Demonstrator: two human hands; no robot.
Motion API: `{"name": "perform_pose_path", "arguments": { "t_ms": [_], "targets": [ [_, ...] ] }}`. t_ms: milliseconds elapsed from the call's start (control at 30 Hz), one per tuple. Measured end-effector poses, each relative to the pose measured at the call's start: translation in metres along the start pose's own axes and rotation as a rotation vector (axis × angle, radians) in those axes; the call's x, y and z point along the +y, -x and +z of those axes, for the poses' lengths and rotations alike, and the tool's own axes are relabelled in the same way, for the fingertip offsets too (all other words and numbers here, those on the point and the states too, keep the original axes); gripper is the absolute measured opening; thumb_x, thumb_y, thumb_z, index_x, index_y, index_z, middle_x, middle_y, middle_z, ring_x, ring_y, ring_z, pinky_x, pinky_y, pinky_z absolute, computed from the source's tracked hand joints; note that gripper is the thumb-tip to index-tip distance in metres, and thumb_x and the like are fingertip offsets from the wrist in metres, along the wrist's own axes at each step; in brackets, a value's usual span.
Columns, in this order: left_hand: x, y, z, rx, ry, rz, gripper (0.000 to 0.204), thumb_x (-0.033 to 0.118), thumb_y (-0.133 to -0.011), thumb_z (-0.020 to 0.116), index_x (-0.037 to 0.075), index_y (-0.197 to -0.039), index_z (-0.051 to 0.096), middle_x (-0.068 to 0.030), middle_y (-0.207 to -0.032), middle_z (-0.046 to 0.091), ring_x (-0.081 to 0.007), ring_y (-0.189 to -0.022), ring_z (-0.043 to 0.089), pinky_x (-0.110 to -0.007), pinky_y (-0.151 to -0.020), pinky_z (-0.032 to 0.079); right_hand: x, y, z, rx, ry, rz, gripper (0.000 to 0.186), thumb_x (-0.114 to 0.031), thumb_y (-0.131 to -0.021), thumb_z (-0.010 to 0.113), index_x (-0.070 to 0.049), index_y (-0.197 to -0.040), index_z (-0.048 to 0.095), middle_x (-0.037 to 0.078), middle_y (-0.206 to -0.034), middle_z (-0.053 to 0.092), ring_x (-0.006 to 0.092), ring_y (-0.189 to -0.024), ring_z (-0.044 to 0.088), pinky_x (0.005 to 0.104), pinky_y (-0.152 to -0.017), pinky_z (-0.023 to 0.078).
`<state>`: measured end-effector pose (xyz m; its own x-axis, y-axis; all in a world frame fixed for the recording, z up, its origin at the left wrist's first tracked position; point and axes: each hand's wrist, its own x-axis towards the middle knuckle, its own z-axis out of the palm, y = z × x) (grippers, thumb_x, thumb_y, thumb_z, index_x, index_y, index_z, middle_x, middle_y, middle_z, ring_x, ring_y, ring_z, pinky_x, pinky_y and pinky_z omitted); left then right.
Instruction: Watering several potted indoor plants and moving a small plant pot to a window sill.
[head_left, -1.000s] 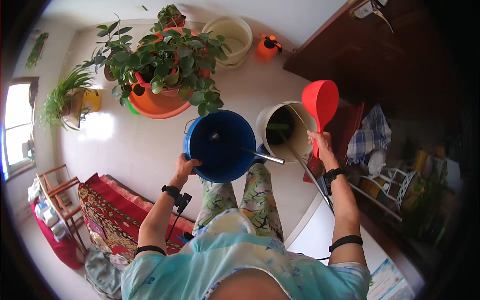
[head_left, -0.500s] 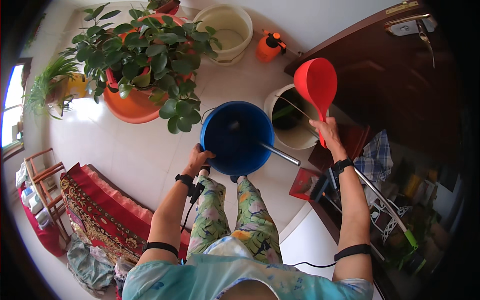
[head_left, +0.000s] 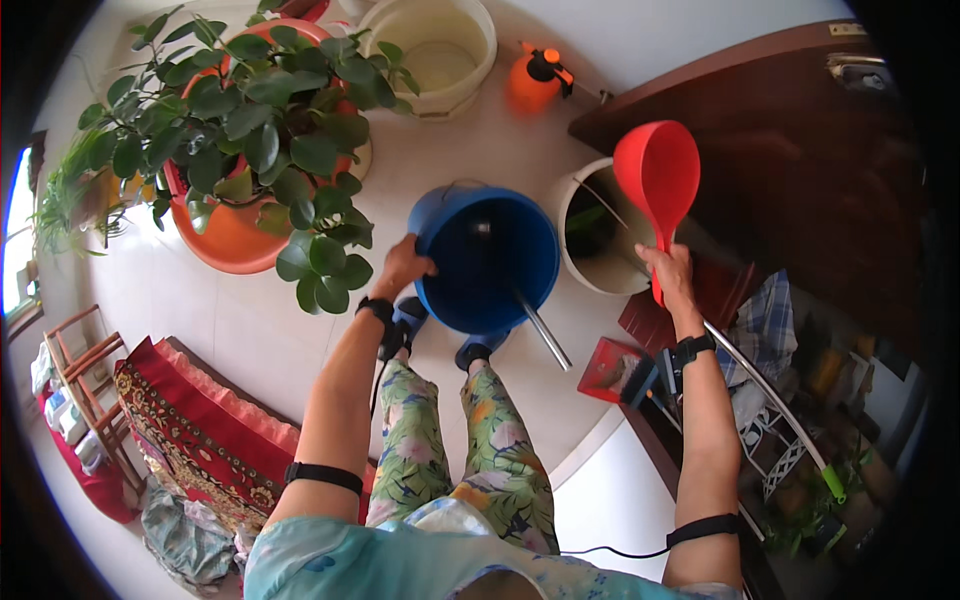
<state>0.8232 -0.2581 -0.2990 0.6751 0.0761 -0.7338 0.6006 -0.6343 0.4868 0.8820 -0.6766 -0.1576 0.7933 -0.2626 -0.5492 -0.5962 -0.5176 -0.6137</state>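
Note:
My left hand (head_left: 407, 264) grips the left rim of a blue bucket (head_left: 432, 222), thumb over the edge. The bucket leans toward me, showing the outer wall on its far left side; its inside is dark. A metal tube (head_left: 545, 335) sticks out over its near rim. In my right hand (head_left: 672, 275) is the handle of a red water dipper (head_left: 658, 170), held up with its bowl away from me. Beyond the dipper handle stands a cream bucket (head_left: 603, 280) with something dark and a thin wire handle; the dipper is apart from both buckets.
A large leafy potted plant (head_left: 265, 135) stands at the far left in an orange basin (head_left: 235, 250). Farther back are a cream tub (head_left: 440, 95) and an orange spray bottle (head_left: 535, 82). A brown door (head_left: 740, 130), red dustpan (head_left: 607, 370) and metal pole (head_left: 765, 390) are right.
The blue bucket has tipped toward me, and its metal tube has swung nearer my feet. My left hand has moved farther away with the rim. The dipper is still in my right hand.

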Motion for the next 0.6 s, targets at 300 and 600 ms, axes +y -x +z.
{"name": "perform_pose_path", "arguments": {
  "t_ms": [300, 600],
  "targets": [
    [0.056, -0.015, 0.016, 0.492, 0.005, 0.189, 0.066, 0.019, -0.067, 0.068, -0.005, -0.123, 0.04, -0.0265, -0.125, 0.043, -0.038, -0.119, 0.039, -0.039, -0.099, 0.032, -0.002, -0.014, -0.008, 0.067, 0.08, 0.004, 0.03, -0.026, -0.069, 0.069, 0.002, -0.065, 0.057, 0.01, -0.062, 0.054, 0.0188, -0.058, 0.051, 0.0348, -0.058, 0.041],
    [0.033, 0.014, -0.003, 0.402, 0.076, 0.22, 0.072, 0.018, -0.067, 0.069, -0.006, -0.127, 0.038, -0.0256, -0.134, 0.034, -0.0357, -0.127, 0.031, -0.037, -0.105, 0.026, -0.007, 0.021, 0.003, 0.317, 0.387, -0.198, 0.034, -0.028, -0.072, 0.069, 0.003, -0.081, 0.059, 0.018, -0.085, 0.058, 0.0356, -0.079, 0.056, 0.0426, -0.075, 0.043]
  ]
}}
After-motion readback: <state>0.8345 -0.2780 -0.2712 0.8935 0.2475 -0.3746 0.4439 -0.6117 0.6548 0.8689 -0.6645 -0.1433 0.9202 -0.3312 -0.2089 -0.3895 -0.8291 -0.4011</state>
